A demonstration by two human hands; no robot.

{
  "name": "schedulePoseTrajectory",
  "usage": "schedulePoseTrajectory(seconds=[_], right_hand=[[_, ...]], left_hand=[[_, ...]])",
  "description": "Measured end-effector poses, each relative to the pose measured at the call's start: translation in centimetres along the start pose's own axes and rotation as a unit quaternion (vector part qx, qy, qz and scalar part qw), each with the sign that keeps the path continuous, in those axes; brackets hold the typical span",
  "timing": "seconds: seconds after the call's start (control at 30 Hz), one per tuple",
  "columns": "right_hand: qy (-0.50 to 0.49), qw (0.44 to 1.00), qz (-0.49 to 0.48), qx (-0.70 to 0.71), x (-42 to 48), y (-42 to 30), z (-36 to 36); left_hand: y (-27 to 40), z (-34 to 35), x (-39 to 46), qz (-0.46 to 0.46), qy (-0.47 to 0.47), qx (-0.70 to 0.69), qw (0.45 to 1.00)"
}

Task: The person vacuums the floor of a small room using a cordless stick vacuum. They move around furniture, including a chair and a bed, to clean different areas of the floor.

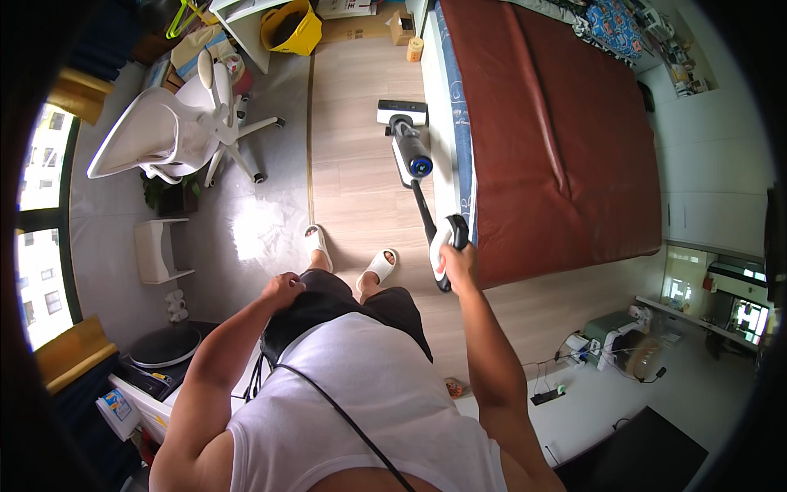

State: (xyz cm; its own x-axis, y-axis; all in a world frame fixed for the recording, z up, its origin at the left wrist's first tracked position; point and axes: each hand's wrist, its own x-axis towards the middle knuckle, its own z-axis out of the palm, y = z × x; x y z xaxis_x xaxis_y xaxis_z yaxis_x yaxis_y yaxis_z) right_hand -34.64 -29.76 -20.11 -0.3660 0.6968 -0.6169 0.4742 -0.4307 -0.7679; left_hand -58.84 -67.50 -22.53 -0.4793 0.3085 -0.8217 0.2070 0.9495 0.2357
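My right hand (pixel 461 265) grips the white-and-black loop handle (pixel 438 246) of an upright floor cleaner. From the handle a dark tube slopes away to the cleaner's grey and white body (pixel 411 147), where a round blue display glows. Its wide floor head (pixel 401 112) rests on the wood-look floor (pixel 363 147), close beside the bed's white side. My left hand (pixel 284 290) hangs against the dark shorts with fingers loosely curled, and nothing shows in it. White slide sandals (pixel 378 264) are on my feet.
Along the right runs a bed with a brown-red cover (pixel 553 154). A white swivel chair (pixel 184 129) stands left on grey tile. Farther off are a yellow bin (pixel 292 27), a small cardboard box (pixel 403 27) and a jar (pixel 415 49). A black cable (pixel 344 412) crosses my shirt.
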Motion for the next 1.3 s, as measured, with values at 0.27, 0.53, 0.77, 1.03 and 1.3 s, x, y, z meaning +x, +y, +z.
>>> schedulePoseTrajectory(seconds=[0.27, 0.53, 0.77, 1.03, 1.3], right_hand=[[0.010, 0.997, 0.070, -0.012, -14.0, 2.4, -8.3], [0.023, 0.981, 0.181, -0.060, -22.9, 0.5, -15.0], [0.037, 0.974, 0.176, -0.138, -22.4, -2.0, -15.8], [-0.031, 0.962, 0.042, -0.267, -16.4, -3.6, -11.7], [-0.085, 0.944, -0.055, -0.314, -7.7, -2.9, 0.3]], left_hand=[[0.7, 0.0, 3.1, 0.016, -0.007, 0.016, 1.000], [4.7, 0.4, 6.1, 0.066, -0.036, 0.036, 0.996], [7.8, -0.2, 4.5, 0.102, -0.038, 0.009, 0.994], [2.6, -0.6, 4.3, 0.014, -0.020, -0.025, 0.999], [-5.9, 1.1, 2.0, -0.046, 0.010, -0.031, 0.998]])
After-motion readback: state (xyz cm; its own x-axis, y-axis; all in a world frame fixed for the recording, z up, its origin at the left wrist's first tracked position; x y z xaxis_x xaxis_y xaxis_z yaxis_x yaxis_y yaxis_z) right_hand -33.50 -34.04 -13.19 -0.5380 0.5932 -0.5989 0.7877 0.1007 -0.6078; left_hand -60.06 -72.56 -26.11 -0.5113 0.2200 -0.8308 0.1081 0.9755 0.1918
